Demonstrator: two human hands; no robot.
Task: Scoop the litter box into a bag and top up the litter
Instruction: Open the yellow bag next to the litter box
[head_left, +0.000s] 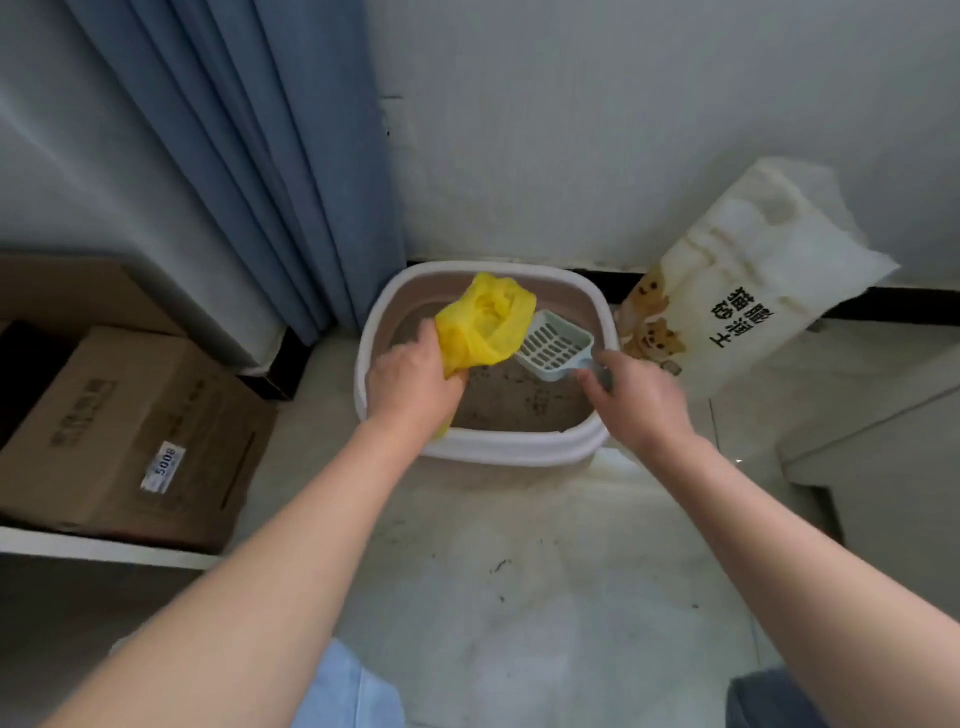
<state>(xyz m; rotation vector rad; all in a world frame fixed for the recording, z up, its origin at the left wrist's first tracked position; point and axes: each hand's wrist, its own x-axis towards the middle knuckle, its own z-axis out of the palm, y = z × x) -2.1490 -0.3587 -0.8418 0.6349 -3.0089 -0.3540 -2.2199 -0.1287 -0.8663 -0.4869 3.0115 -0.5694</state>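
The left hand (413, 384) is closed around the gathered neck of a crumpled yellow plastic bag (485, 319), holding its mouth open over the white-rimmed plastic litter box (488, 441) on the floor; the right hand (631, 397) grips the handle of a pale slotted plastic scoop (553, 343), its empty head beside the bag mouth, likely so clumps fall straight in; the white printed litter sack (753, 280) leans against the wall just beside the box, ready for topping up.

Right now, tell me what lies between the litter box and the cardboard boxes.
In the head view, the foot of the blue curtain hangs between the litter box and the cardboard boxes, with bare pale floor nearer the camera.

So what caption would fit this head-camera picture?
Left hand holds a yellow bag open over the litter box while right hand tips the scoop.
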